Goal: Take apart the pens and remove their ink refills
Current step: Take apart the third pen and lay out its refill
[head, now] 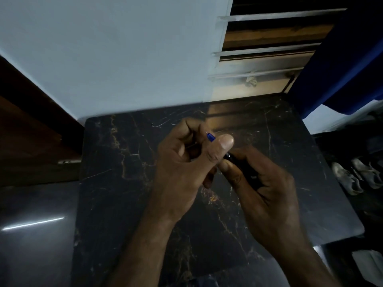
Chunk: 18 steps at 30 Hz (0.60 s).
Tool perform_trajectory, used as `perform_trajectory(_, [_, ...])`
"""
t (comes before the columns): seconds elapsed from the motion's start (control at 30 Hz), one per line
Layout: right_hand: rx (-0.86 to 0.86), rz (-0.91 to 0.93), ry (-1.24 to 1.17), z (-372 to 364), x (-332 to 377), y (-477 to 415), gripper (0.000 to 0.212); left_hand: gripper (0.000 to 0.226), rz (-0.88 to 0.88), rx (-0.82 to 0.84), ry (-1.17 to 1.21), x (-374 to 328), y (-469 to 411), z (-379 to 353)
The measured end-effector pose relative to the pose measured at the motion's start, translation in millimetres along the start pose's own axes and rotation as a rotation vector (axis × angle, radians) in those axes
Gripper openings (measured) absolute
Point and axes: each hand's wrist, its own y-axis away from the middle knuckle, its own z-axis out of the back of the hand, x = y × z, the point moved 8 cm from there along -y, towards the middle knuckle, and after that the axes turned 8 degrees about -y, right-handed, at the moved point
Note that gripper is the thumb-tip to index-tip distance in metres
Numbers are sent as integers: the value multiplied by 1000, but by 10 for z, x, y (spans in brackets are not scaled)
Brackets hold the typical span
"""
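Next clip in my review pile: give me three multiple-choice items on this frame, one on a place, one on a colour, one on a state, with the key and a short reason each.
1. Where is the pen?
A. Lying on the table
B. Held above the dark marble table by both hands
C. On the floor by the shoes

2. What colour is the pen tip section showing past the left thumb?
A. Blue
B. Red
C. Green

3. What is the state of the right hand?
A. Flat on the table
B. Open and empty
C. Closed on the pen's black barrel

Key: 1 B, the left hand and right hand both hold it over the table; 2 A, the piece behind the metal point is blue; 3 C, its fingers wrap the barrel.
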Motion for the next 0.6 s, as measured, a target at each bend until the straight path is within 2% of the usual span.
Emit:
perform_trajectory(0.1, [-10,-11,-8,23,-38,8,23,20,11,93,30,10,14,-47])
perform_trajectory(0.13, [-14,-4,9,39,-43,9,23,16,3,98,16,0,6,-41])
perform_trajectory(0.2, [-18,-2,64,49,-54,12,24,5,-8,56,-40,10,-17,6])
perform_trajectory(0.3, [-14,7,83,5,-31,11,21,24,37,-24,-98,64,-64,28])
perform_trajectory(0.47, [-30,-21,48,22,-80,5,20,24,88,165,82,95,-43,-69])
perform_trajectory(0.6, [-23,-30,85,47,-144,-2,26,5,36,112,-64,93,-68,2])
